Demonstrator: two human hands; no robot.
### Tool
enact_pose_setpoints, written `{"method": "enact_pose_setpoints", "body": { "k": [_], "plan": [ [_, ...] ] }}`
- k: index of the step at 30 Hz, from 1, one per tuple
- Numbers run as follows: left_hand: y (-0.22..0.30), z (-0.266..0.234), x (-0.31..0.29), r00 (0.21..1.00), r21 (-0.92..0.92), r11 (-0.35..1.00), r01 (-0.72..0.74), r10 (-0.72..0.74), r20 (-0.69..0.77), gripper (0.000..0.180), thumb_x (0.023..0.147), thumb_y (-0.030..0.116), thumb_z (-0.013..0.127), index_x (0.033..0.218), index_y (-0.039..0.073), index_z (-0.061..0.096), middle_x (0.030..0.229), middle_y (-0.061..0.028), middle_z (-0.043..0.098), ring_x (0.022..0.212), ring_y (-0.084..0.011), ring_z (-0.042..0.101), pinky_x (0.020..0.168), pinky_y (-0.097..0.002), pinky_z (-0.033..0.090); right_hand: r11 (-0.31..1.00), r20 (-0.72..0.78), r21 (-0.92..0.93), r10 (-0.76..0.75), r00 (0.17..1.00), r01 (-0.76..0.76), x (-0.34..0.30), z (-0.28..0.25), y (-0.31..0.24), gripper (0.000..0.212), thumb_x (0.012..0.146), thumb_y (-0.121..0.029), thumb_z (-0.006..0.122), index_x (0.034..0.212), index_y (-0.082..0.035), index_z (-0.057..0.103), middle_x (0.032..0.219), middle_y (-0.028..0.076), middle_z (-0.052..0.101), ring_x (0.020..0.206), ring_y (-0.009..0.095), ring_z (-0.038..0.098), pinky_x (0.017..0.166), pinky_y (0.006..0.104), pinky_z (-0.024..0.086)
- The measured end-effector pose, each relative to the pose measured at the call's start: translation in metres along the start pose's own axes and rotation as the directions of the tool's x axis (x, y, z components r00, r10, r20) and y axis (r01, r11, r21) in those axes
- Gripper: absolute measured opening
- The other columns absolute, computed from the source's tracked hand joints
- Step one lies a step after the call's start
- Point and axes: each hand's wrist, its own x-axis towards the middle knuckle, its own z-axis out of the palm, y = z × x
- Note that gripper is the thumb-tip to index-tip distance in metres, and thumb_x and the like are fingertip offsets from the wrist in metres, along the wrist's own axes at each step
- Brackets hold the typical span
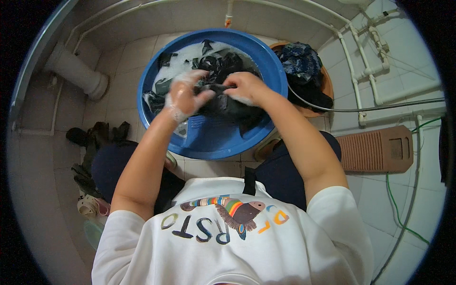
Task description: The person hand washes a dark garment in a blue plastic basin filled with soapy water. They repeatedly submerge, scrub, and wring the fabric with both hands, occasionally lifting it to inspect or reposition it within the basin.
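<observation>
My white shirt with its colourful print fills the near edge. Past my knees, one blue basin [209, 137] sits on the tiled floor [118, 85], holding soapy water and dark clothes. My left hand [183, 97], coated in suds, grips one end of a dark wet garment [223, 104]; my right hand [244, 87] is clenched on the same garment just beside it, over the basin's middle. Behind the basin to my right stands one brown tub [327, 83] heaped with more dark laundry. One brown ribbed washboard [375, 149] lies on the floor at my right.
</observation>
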Motion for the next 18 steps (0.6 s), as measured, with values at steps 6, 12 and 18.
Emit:
{"method": "enact_pose_setpoints", "body": {
  "k": [6, 12, 18],
  "plan": [
    [0.043, -0.022, 0.010, 0.825, -0.141, 0.945, 0.296, -0.178, 0.536, 0.040, 0.065, 0.027, 0.070, 0.095, 0.004, 0.059, 0.083, -0.0152, 0.061, 0.077, -0.0262, 0.059, 0.071, -0.0312, 0.044, 0.949, -0.028, 0.313, 0.039, 0.999, -0.028, -0.011, -0.012, -0.019, 0.029, 0.074, -0.030, 0.059, 0.085, -0.004, 0.063, 0.081, 0.015, 0.061, 0.075, 0.027, 0.059, 0.069, 0.0349, 0.045],
    [0.051, -0.018, 0.001, 0.851, -0.187, 0.982, 0.023, 0.079, 0.518, 0.030, 0.070, 0.027, 0.064, 0.090, 0.005, 0.061, 0.079, -0.0167, 0.060, 0.074, -0.0306, 0.059, 0.067, -0.0336, 0.046, 0.670, 0.089, 0.067, 0.734, 0.673, -0.739, -0.001, -0.016, 0.029, 0.067, 0.074, -0.056, 0.051, 0.100, 0.006, 0.056, 0.100, 0.019, 0.057, 0.074, 0.028, 0.059, 0.067, 0.0410, 0.046],
    [0.062, -0.001, -0.012, 0.655, -0.207, 0.978, 0.022, 0.142, 0.742, 0.031, 0.074, 0.033, 0.059, 0.094, 0.009, 0.062, 0.085, -0.0143, 0.061, 0.080, -0.0289, 0.059, 0.071, -0.0326, 0.045, 0.704, 0.254, 0.151, 0.651, 0.716, -0.694, 0.001, 0.015, 0.074, 0.053, 0.072, -0.034, 0.063, 0.104, 0.006, 0.049, 0.089, 0.017, 0.056, 0.062, 0.026, 0.056, 0.052, 0.0355, 0.046]
  ]
}}
